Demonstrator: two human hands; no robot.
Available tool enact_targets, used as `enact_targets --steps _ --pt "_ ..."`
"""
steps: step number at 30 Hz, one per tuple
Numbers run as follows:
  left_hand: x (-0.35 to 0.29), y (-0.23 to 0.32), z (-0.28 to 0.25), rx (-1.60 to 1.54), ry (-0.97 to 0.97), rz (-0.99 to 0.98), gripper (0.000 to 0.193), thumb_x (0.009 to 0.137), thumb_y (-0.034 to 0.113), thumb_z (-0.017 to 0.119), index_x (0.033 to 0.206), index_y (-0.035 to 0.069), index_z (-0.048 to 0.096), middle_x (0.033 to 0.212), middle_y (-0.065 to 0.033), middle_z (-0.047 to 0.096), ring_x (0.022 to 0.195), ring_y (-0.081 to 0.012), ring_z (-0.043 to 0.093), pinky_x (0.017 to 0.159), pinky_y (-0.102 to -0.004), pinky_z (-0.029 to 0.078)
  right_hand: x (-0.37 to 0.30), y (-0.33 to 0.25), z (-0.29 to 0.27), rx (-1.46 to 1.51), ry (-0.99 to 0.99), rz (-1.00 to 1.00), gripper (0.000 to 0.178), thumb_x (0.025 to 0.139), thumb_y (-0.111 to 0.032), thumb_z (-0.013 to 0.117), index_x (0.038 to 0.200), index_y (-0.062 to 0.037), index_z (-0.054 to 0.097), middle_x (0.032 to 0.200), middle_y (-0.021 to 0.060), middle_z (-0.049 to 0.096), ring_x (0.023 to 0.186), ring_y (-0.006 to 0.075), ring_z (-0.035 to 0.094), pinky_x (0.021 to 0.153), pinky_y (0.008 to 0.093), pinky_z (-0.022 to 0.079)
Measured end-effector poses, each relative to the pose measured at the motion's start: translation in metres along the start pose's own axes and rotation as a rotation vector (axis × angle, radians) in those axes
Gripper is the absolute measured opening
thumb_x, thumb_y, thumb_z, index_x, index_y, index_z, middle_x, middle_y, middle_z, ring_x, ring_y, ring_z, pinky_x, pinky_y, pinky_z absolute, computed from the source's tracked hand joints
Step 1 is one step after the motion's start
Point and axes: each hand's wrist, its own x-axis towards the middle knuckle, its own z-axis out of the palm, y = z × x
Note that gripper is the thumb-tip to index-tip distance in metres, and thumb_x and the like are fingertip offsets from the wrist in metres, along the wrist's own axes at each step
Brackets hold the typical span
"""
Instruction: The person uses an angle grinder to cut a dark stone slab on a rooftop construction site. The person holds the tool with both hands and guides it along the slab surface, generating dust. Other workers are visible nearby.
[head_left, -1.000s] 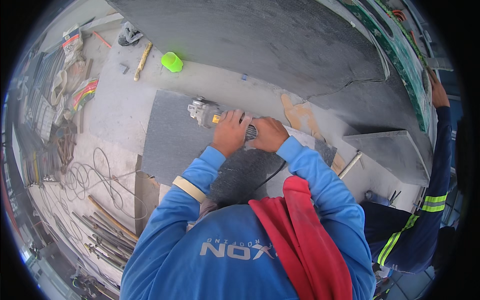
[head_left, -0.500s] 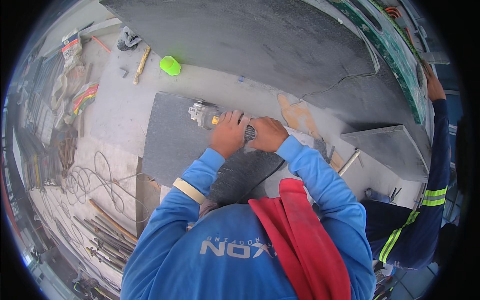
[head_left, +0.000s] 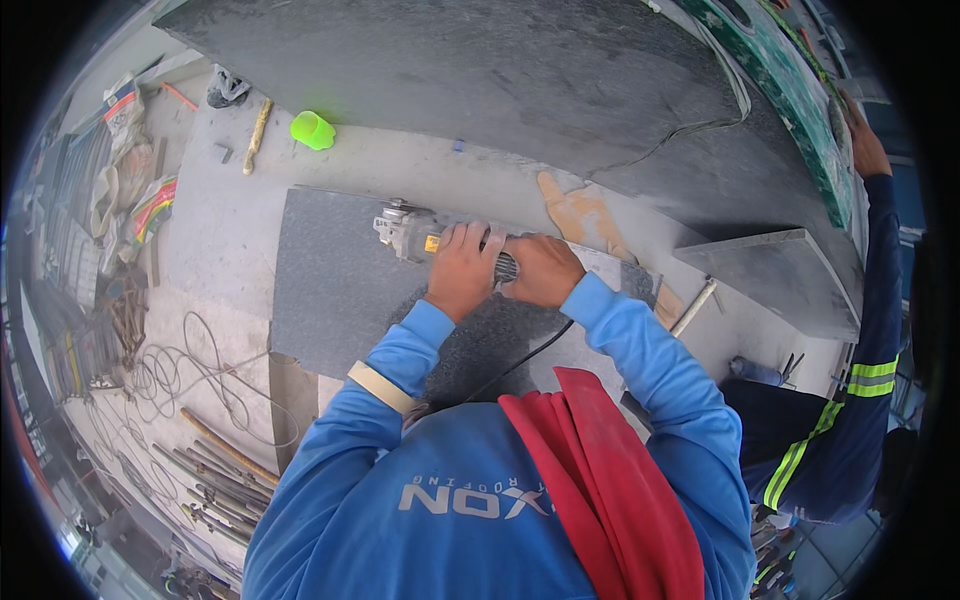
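An angle grinder with a dusty metal head lies along the far edge of a dark grey stone slab. My left hand is wrapped round the grinder's body, just behind the head. Behind it, my right hand grips the rear end of the same tool. From that end a black cord runs back toward my body across the slab. The grinder's disc is mostly hidden beneath its head. Part of the slab's surface near me is darker than the rest.
A large dark slab stands beyond the work, with a smaller slab at right. A bright green cup sits far left. Looped cable and several rods lie at left. A co-worker's arm is at right.
Both hands keep their hold on the grinder, which stays near the slab's far edge. The surroundings have shifted slightly leftward in the view.
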Motion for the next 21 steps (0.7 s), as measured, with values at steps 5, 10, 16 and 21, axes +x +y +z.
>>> enact_targets --steps 5,10,16,21 --pt "-0.003 -0.020 -0.004 0.042 0.000 0.001 0.053 0.076 0.008 0.076 0.127 0.007 0.062 0.116 -0.0135 0.063 0.106 -0.0345 0.062 0.099 -0.0487 0.048 0.021 -0.005 0.008 -0.006 0.041 -0.041 0.040 0.072 -0.020 0.084 0.106 -0.0026 0.075 0.097 0.0229 0.076 0.095 0.0440 0.073 0.085 0.0509 0.059" --pt "-0.007 -0.039 -0.006 0.090 -0.017 -0.014 0.061 0.073 0.009 0.078 0.132 0.008 0.062 0.117 -0.0134 0.060 0.110 -0.0337 0.060 0.101 -0.0479 0.047 0.040 -0.008 0.017 0.052 0.042 -0.059 0.041 0.070 -0.021 0.083 0.105 -0.0015 0.075 0.096 0.0241 0.076 0.094 0.0453 0.072 0.085 0.0512 0.058" --pt "-0.008 -0.062 -0.019 0.107 -0.036 -0.042 0.063 0.071 0.009 0.081 0.131 0.007 0.062 0.115 -0.0132 0.061 0.109 -0.0343 0.060 0.100 -0.0478 0.048 0.065 -0.023 0.025 0.005 0.036 -0.099 0.049 0.073 -0.020 0.084 0.118 -0.0052 0.076 0.101 0.0221 0.077 0.100 0.0414 0.074 0.089 0.0495 0.059" --pt "-0.003 -0.047 -0.021 0.058 -0.044 -0.026 0.063 0.070 0.012 0.081 0.129 0.004 0.060 0.120 -0.0170 0.060 0.110 -0.0392 0.060 0.099 -0.0498 0.048 0.048 -0.020 0.013 -0.011 0.012 -0.064 0.050 0.073 -0.020 0.083 0.121 -0.0061 0.075 0.102 0.0222 0.077 0.101 0.0410 0.074 0.091 0.0497 0.059"
